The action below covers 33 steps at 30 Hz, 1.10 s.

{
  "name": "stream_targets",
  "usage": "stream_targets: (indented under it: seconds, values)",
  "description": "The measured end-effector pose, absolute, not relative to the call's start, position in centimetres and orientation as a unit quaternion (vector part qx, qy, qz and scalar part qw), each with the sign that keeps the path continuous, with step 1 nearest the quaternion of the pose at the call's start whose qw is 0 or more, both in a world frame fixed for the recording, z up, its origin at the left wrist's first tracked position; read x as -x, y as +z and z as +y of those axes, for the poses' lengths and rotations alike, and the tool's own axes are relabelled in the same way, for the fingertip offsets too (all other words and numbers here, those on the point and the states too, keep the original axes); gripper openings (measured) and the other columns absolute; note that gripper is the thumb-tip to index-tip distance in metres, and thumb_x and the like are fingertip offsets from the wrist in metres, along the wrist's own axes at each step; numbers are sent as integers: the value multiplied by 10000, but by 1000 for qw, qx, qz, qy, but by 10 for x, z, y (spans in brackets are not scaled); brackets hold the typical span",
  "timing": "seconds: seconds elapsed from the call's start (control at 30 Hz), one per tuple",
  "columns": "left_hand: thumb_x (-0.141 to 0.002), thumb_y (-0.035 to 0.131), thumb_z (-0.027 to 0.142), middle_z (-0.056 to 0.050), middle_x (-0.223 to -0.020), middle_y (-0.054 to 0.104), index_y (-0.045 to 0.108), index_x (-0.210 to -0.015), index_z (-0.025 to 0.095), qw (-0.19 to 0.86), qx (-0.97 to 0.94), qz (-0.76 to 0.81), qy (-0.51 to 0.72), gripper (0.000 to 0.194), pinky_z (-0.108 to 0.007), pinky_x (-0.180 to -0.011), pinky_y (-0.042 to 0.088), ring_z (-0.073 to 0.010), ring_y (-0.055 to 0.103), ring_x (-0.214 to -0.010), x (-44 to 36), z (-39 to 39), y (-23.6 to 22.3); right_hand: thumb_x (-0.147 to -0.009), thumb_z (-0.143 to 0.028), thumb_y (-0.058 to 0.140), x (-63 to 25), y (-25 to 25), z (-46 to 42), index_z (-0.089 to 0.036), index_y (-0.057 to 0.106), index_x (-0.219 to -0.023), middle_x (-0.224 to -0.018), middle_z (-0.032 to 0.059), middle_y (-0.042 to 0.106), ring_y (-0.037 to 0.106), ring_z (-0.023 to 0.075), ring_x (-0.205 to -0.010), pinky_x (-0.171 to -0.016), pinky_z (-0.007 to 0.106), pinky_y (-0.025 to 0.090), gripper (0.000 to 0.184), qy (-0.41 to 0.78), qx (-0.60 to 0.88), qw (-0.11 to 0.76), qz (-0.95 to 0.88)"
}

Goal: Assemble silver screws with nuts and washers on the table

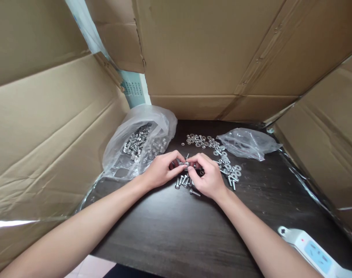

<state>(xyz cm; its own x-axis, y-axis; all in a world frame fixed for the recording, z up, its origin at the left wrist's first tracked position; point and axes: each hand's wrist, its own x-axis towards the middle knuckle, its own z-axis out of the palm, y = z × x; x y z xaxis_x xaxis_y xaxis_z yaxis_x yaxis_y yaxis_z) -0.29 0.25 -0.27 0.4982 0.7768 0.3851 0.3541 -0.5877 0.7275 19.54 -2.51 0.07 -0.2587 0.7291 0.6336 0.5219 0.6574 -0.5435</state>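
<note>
My left hand (163, 168) and my right hand (207, 177) meet over the middle of the table, fingertips pinched together. Between them is a small shiny bolt (185, 163), lying roughly sideways; whether a nut or washer is on it is too small to tell. Just below the fingers lies a group of bolts (183, 180), with a single bolt (195, 192) apart from them near my right hand. Beyond and right of that hand, flat washers (236, 170), nuts and more bolts spread in a loose curved band. My right hand hides part of the tabletop pieces.
A clear plastic bag (161, 116) full of metal fasteners (137, 142) stands open at the left. Another plastic bag (248, 143) lies crumpled at the right. Cardboard walls (210, 50) enclose the dark table (153, 231). A white power strip (312, 249) sits at the front right.
</note>
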Motion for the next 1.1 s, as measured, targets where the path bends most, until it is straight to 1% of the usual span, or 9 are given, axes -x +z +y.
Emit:
stream_targets:
  seconds: [0.3, 0.43, 0.53, 0.63, 0.73, 0.83, 1.0, 1.1]
  values:
    - [-964, 676, 322, 8, -863, 702, 651, -996, 195, 301, -812, 344, 364, 133, -219, -644, 510, -112, 646, -687, 3, 3, -3, -888, -106, 556, -193, 0, -25, -209, 623, -890, -773, 24, 666, 594, 193, -729, -663, 327, 493, 123, 74, 387, 474, -788]
    - [-957, 684, 304, 12, -879, 724, 649, -1012, 202, 292, -819, 345, 354, 121, -220, -663, 519, -114, 671, -697, 3, 4, -2, -902, -129, 554, -194, 0, -26, -212, 628, -896, -787, 29, 679, 607, 197, -736, -691, 340, 508, 111, 82, 391, 467, -789]
    - [-972, 666, 313, 10, -901, 738, 631, -1039, 207, 246, -834, 350, 349, 130, -220, -660, 512, -120, 696, -703, 3, 2, -2, -937, -166, 544, -195, 0, -26, -216, 623, -929, -836, 41, 694, 638, 202, -773, -720, 349, 525, 94, 91, 403, 460, -786]
    - [-998, 632, 346, 2, -899, 748, 619, -1046, 209, 161, -856, 360, 334, 145, -225, -629, 486, -133, 714, -693, 1, 1, -1, -939, -185, 554, -194, -1, -26, -226, 614, -949, -874, 42, 706, 659, 203, -798, -733, 346, 538, 73, 104, 413, 464, -777]
    - [-1017, 600, 371, 1, -846, 744, 624, -1020, 207, 90, -873, 361, 315, 165, -236, -618, 470, -145, 705, -667, 0, 1, -1, -916, -178, 569, -194, -2, -26, -230, 610, -924, -843, 28, 694, 659, 192, -768, -714, 331, 540, 67, 120, 420, 469, -768]
    - [-1025, 579, 377, 0, -821, 734, 628, -995, 205, 59, -882, 354, 307, 181, -246, -616, 463, -149, 687, -648, -1, 1, -1, -890, -166, 577, -194, -1, -26, -227, 613, -887, -802, 15, 683, 653, 179, -722, -685, 314, 534, 71, 133, 423, 472, -762]
    - [-990, 596, 302, 1, -867, 735, 616, -1037, 206, 94, -888, 344, 290, 109, -252, -629, 460, -142, 691, -661, -1, -2, 0, -838, -151, 588, -194, 0, -26, -225, 626, -841, -750, -9, 678, 632, 157, -645, -640, 293, 524, 83, 159, 441, 476, -744]
    - [-960, 600, 281, 0, -881, 732, 612, -1043, 209, 123, -883, 356, 282, 111, -256, -626, 456, -145, 693, -677, -1, -4, 3, -816, -148, 600, -194, 0, -25, -228, 629, -823, -750, -6, 678, 633, 167, -667, -659, 303, 526, 85, 148, 445, 478, -743]
